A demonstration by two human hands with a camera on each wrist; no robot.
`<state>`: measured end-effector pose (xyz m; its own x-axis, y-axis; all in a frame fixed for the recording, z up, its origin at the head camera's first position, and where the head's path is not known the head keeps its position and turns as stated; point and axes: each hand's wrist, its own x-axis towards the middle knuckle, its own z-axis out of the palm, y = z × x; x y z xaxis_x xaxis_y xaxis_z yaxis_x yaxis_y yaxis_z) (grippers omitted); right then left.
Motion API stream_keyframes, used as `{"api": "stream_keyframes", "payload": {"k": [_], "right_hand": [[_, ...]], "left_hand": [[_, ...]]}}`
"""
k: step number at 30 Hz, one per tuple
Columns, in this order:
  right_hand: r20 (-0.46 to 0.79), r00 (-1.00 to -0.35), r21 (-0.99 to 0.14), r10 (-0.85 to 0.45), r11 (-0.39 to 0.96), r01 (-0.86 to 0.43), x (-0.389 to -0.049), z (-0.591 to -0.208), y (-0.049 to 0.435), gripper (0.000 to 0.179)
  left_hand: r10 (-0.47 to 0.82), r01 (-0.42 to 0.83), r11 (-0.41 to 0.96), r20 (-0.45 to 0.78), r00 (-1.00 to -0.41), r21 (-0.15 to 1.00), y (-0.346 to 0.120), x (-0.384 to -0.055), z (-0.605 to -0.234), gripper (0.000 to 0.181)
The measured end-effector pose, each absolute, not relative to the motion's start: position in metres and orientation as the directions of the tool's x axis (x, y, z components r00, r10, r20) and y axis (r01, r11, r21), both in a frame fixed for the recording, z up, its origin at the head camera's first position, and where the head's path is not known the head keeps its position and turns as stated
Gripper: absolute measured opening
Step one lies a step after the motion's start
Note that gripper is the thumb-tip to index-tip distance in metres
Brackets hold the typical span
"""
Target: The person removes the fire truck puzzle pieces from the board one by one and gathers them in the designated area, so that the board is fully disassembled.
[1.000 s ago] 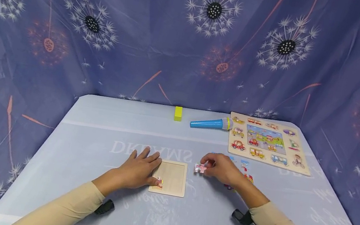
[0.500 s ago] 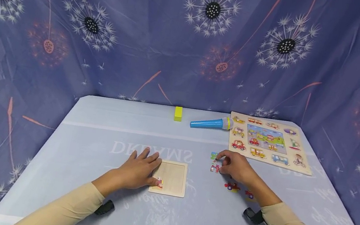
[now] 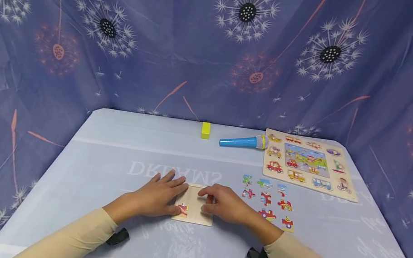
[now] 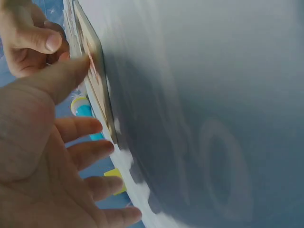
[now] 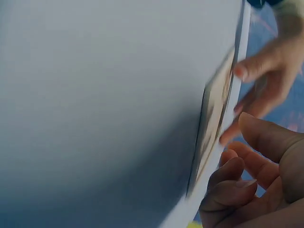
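Note:
A shallow square wooden puzzle tray [image 3: 194, 219] lies on the table, with a small red-and-white puzzle piece [image 3: 182, 209] in its near left corner. My left hand [image 3: 156, 194] lies spread along the tray's left side, the thumb at that piece. Above the tray's right part is my right hand [image 3: 228, 203], fingers loosely curved and thumb apart. In the right wrist view my right hand [image 5: 266, 175] shows nothing between thumb and fingers. To its right lie several loose puzzle pieces in rough rows, among them a red one [image 3: 265, 198] and a green one [image 3: 247, 180].
At the back right a wooden vehicle puzzle board [image 3: 312, 187] lies flat. A blue toy microphone [image 3: 238, 142] rests beside its left edge, and a yellow block [image 3: 205, 130] stands farther left. A patterned curtain [image 3: 175, 49] hangs behind the table.
My right hand first held a puzzle piece left of the loose ones, then put it down among them, and has now moved left over the tray. The left hand stays in place.

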<state>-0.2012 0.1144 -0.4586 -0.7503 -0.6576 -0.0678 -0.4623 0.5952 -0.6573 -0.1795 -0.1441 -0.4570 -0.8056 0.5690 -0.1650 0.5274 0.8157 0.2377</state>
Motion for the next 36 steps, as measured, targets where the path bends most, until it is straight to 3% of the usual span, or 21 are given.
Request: {"api": "stream_keyframes", "payload": {"k": [7, 13, 28, 36], "right_hand": [[-0.08, -0.687, -0.573, -0.722, 0.598, -0.56, -0.189, -0.464, 0.084, 0.036], [-0.086, -0.673, -0.53, -0.734, 0.606, -0.593, -0.186, -0.468, 0.076, 0.04], [-0.042, -0.739, -0.676, -0.673, 0.564, -0.475, -0.185, -0.465, 0.074, 0.035], [-0.073, -0.774, -0.678, -0.629, 0.6, -0.424, -0.184, -0.469, 0.071, 0.034]], "left_hand": [[0.617, 0.568, 0.777, -0.152, -0.772, 0.27, -0.148, -0.18, -0.455, 0.08], [0.62, 0.576, 0.776, -0.147, -0.771, 0.257, -0.149, -0.18, -0.457, 0.08], [0.606, 0.555, 0.785, -0.161, -0.779, 0.274, -0.148, -0.182, -0.46, 0.085], [0.604, 0.551, 0.788, -0.173, -0.778, 0.276, -0.149, -0.181, -0.461, 0.087]]}}
